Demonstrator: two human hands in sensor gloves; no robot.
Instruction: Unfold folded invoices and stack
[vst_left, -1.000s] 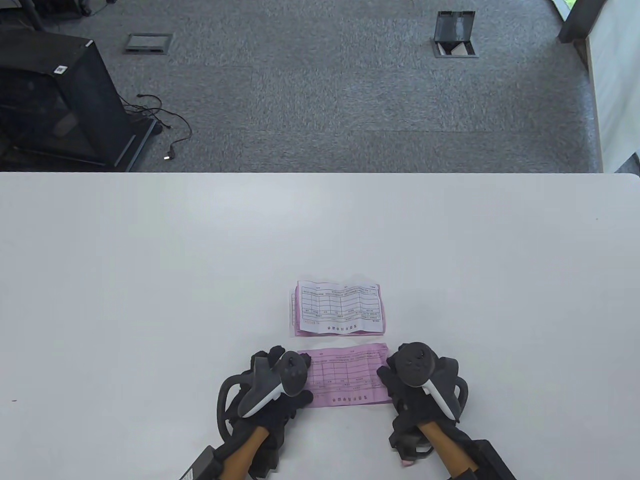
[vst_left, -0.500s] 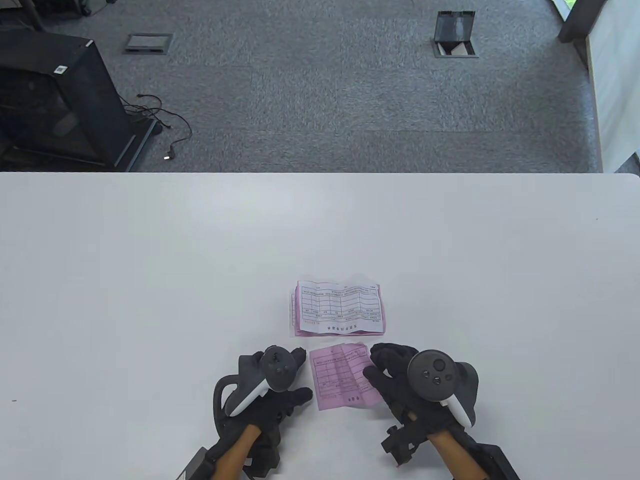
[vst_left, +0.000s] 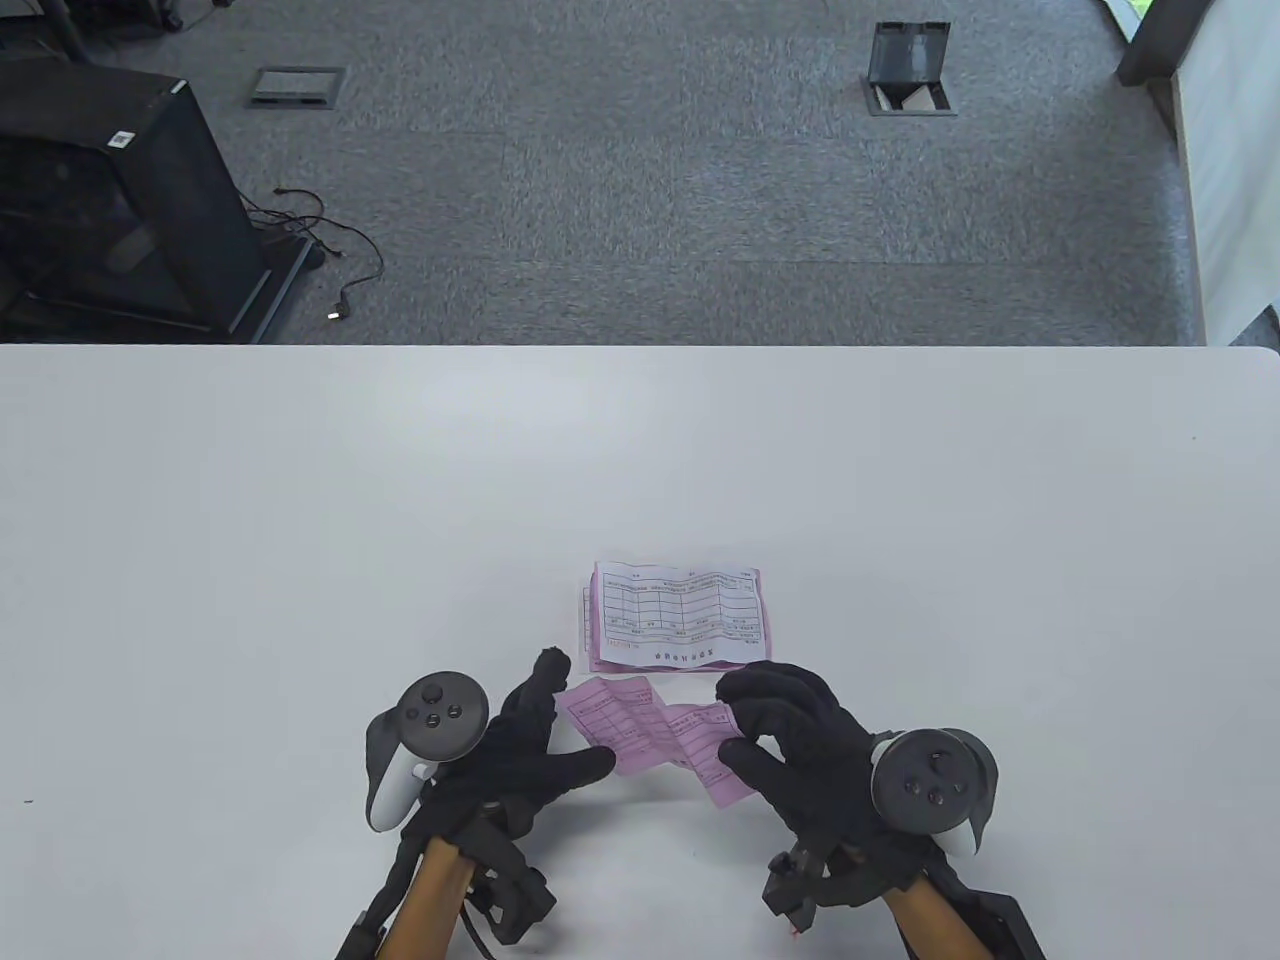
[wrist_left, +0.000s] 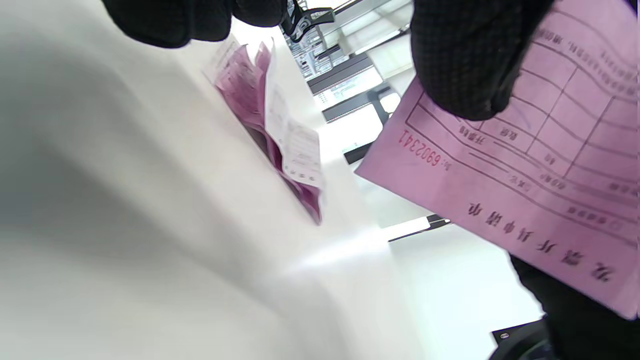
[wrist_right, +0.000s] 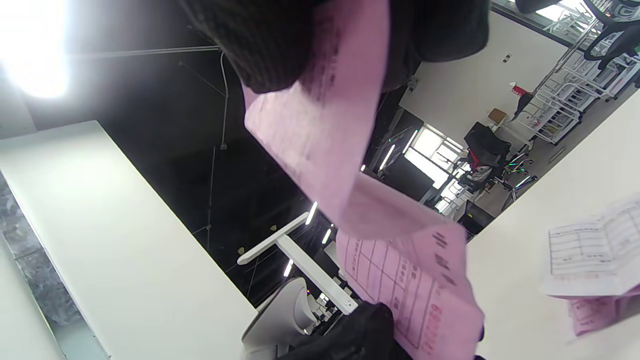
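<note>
The left hand (vst_left: 520, 755) pinches the left end of one pink invoice (vst_left: 660, 735) between thumb and fingers; the right hand (vst_left: 800, 745) pinches its right end, the creased sheet held just above the table (vst_left: 300, 520). Just beyond lies one stack of unfolded invoices (vst_left: 675, 615), white on top. Bare tabletop spreads wide on both sides.
</note>
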